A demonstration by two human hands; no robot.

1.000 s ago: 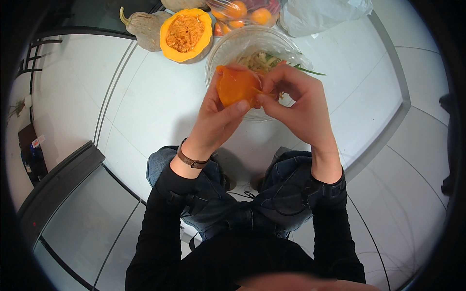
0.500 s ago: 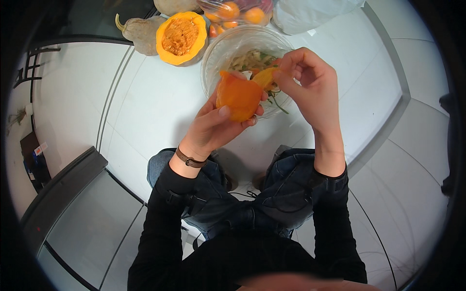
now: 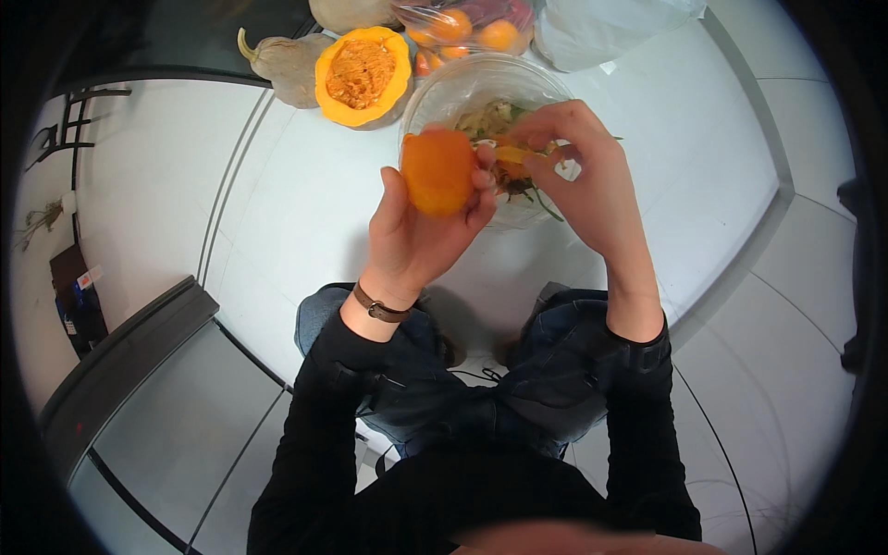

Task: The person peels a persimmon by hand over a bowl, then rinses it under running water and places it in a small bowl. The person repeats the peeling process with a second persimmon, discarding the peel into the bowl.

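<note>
Over the near left side of a lined clear bin (image 3: 414, 111), my left hand (image 3: 421, 231) cradles a glossy, rounded orange fruit (image 3: 437, 174). Its fingers wrap the fruit's right side while the thumb stands off to the left. The fruit's exact kind is unclear; it looks like a peeled persimmon. Just to the right, my right hand (image 3: 587, 176) pinches a yellow-orange strip of peel (image 3: 513, 155) between thumb and fingertips. Beneath both hands, the bin holds food scraps (image 3: 486, 120), with green stems showing and part hidden by my hands.
Behind the bin, left to right, are a grey-tan squash (image 3: 282, 69), a cut pumpkin (image 3: 363, 79) with seeds exposed, a clear bag of orange fruit (image 3: 462, 30) and a white plastic bag (image 3: 610, 32). A dark glass-panelled frame (image 3: 129, 347) stands at lower left.
My left hand has turned the fruit more upright, its thumb lifting off it. My right hand has moved slightly down over the bin with the peel strip, which now looks apart from the fruit.
</note>
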